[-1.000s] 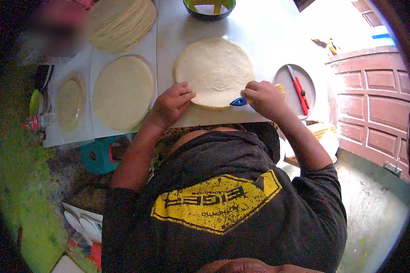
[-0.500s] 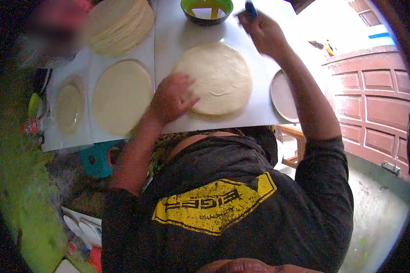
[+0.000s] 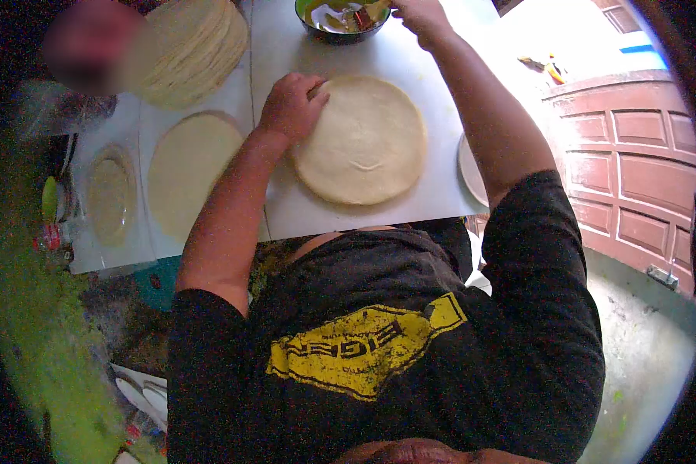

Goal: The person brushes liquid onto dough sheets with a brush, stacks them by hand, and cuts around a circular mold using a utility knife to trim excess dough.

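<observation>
A pale round of flattened dough [image 3: 363,143], which looks like a thick disc or a stack, lies on the white table before me. My left hand [image 3: 292,108] is at its upper left edge, fingers curled and closed on the rim. At the top, my right hand [image 3: 424,19] is closed around the handle of a pastry brush [image 3: 373,12]. The brush's reddish-brown head dips into a dark bowl [image 3: 336,35] with a green inside and yellowish liquid. Part of my right hand is cut off by the frame's top edge.
A tall stack of dough rounds [image 3: 197,58] stands at upper left. Below it lies another pale round [image 3: 189,174], beside an oval clear dish [image 3: 110,197]. A round plate or board [image 3: 472,172] is partly behind my right forearm. A brown panelled door [image 3: 634,155] is at right.
My right hand has moved up and left, bringing the brush into the bowl. My left hand has gone up along the dough's edge, and its fingers have curled in.
</observation>
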Tool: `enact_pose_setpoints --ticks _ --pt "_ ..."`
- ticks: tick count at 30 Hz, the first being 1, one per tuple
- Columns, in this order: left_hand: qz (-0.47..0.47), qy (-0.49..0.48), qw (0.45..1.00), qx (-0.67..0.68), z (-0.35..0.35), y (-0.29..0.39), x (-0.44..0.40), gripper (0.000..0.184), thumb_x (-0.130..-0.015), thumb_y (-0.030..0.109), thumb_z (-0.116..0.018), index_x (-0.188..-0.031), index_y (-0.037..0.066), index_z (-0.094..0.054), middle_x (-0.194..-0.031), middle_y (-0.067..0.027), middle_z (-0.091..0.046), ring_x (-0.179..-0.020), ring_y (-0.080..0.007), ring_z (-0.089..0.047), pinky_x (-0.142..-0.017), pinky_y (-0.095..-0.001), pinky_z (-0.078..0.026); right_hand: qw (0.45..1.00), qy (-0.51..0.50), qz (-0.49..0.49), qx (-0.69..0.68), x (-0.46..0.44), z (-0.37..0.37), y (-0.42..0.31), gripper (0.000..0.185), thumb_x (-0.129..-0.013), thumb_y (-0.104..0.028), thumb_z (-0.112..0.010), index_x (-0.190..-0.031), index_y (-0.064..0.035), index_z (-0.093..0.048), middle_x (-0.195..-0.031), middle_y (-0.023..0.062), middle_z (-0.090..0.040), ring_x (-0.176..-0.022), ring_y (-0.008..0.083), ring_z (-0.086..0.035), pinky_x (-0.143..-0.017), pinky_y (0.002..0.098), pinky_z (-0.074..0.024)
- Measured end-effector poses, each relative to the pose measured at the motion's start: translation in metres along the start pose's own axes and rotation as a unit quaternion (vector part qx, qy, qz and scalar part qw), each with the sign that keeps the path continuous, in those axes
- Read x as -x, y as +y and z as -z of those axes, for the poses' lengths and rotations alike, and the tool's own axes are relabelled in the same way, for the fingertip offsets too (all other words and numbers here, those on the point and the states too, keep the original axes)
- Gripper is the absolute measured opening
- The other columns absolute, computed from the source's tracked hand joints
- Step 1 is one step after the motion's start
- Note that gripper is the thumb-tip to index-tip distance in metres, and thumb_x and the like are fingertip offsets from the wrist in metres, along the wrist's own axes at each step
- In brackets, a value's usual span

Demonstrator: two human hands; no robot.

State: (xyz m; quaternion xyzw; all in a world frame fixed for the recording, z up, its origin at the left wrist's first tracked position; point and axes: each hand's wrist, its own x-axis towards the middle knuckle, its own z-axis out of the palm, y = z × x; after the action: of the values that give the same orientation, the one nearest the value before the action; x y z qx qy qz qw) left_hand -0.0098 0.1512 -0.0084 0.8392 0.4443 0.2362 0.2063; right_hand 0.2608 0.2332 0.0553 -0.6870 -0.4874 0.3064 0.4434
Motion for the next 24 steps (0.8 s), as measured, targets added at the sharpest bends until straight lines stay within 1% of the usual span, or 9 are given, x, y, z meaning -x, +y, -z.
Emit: enact_pose_setpoints --ticks 2,4,8,9,10,12,14,17,24 --pt "0.050 0.012 0.998 0.035 -0.003 0.003 -0.001 0.026 -0.081 0.025 -0.069 -0.097 0.005 -0.070 -0.096 -0.0166 -0.066 -0.092 -0.0330 -0.063 -0.085 -0.0413 -0.050 0.994 0.081 -0.034 -0.067 0.023 0.015 0.004 0.046 -0.087 -0.039 -0.066 -0.098 0.0060 -0.068 -0.088 0.0185 -0.068 -0.084 0.0228 -0.063 -0.071 0.0370 -0.0487" --pt "0.078 -0.005 0.994 0.074 0.001 0.004 -0.003 0.024 -0.082 0.024 -0.069 -0.096 0.004 -0.070 -0.094 -0.0166 -0.066 -0.090 -0.0330 -0.063 -0.084 -0.0412 -0.050 0.989 0.129 0.026 0.067 0.055 0.023 0.022 0.040 -0.093 -0.035 -0.061 -0.119 -0.0043 -0.062 -0.095 0.0127 -0.065 -0.079 0.0213 -0.062 -0.077 0.0331 -0.0500" --pt "0.075 0.000 0.993 0.088 0.009 0.008 0.000 0.020 -0.082 0.021 -0.068 -0.094 0.004 -0.070 -0.090 -0.0162 -0.066 -0.088 -0.0323 -0.064 -0.080 -0.0404 -0.052 0.919 -0.091 0.235 0.302 0.128 0.010 0.062 0.038 -0.086 -0.035 -0.064 -0.113 -0.0077 -0.067 -0.103 0.0177 -0.067 -0.097 0.0343 -0.064 -0.089 0.0428 -0.0507" --pt "0.072 -0.003 0.993 0.090 0.006 0.006 0.002 0.020 -0.082 0.021 -0.068 -0.094 0.004 -0.070 -0.090 -0.0162 -0.066 -0.088 -0.0323 -0.064 -0.080 -0.0404 -0.052 0.927 -0.119 0.193 0.300 0.138 0.010 0.055 0.037 -0.085 -0.032 -0.066 -0.112 -0.0068 -0.067 -0.106 0.0168 -0.066 -0.098 0.0337 -0.063 -0.089 0.0419 -0.0500" --pt "0.071 -0.003 0.995 0.066 0.004 0.002 0.003 0.023 -0.082 0.021 -0.069 -0.098 0.004 -0.069 -0.094 -0.0161 -0.066 -0.091 -0.0323 -0.063 -0.082 -0.0404 -0.051 0.932 -0.144 0.149 0.298 0.144 0.009 0.046 0.036 -0.084 -0.029 -0.068 -0.111 -0.0059 -0.067 -0.108 0.0160 -0.066 -0.100 0.0330 -0.062 -0.090 0.0410 -0.0493" --pt "0.052 -0.008 0.997 0.060 -0.001 0.005 -0.004 0.026 -0.082 0.021 -0.069 -0.102 0.005 -0.068 -0.097 -0.0160 -0.066 -0.094 -0.0322 -0.063 -0.084 -0.0405 -0.051 0.924 -0.095 0.228 0.293 0.149 0.011 0.044 0.035 -0.085 -0.027 -0.067 -0.112 -0.0053 -0.066 -0.106 0.0154 -0.065 -0.099 0.0335 -0.062 -0.090 0.0420 -0.0484" --pt "-0.091 0.083 0.990 -0.064 -0.001 0.019 0.005 0.047 -0.080 0.026 -0.072 -0.121 0.005 -0.060 -0.116 -0.0174 -0.061 -0.109 -0.0345 -0.058 -0.095 -0.0446 -0.045 0.921 -0.062 0.226 0.312 0.158 0.019 0.044 0.036 -0.085 -0.026 -0.066 -0.114 -0.0057 -0.065 -0.110 0.0151 -0.064 -0.103 0.0327 -0.060 -0.092 0.0420 -0.0470" --pt "-0.161 -0.010 0.983 -0.092 0.003 0.050 0.034 0.070 -0.080 0.038 -0.070 -0.137 0.004 -0.047 -0.138 -0.0197 -0.047 -0.128 -0.0381 -0.043 -0.109 -0.0494 -0.032 0.925 0.008 0.239 0.295 0.196 0.061 0.031 0.036 -0.084 -0.025 -0.067 -0.115 -0.0068 -0.064 -0.112 0.0150 -0.063 -0.108 0.0328 -0.058 -0.095 0.0432 -0.0444" --pt "-0.068 -0.121 0.970 -0.198 0.001 0.064 0.038 0.081 -0.082 0.052 -0.062 -0.141 0.001 -0.041 -0.149 -0.0230 -0.033 -0.139 -0.0400 -0.027 -0.116 -0.0495 -0.018 0.888 0.063 -0.004 0.456 0.238 0.166 0.083 0.039 -0.084 -0.025 -0.065 -0.118 -0.0049 -0.062 -0.109 0.0163 -0.063 -0.107 0.0336 -0.058 -0.095 0.0435 -0.0445"
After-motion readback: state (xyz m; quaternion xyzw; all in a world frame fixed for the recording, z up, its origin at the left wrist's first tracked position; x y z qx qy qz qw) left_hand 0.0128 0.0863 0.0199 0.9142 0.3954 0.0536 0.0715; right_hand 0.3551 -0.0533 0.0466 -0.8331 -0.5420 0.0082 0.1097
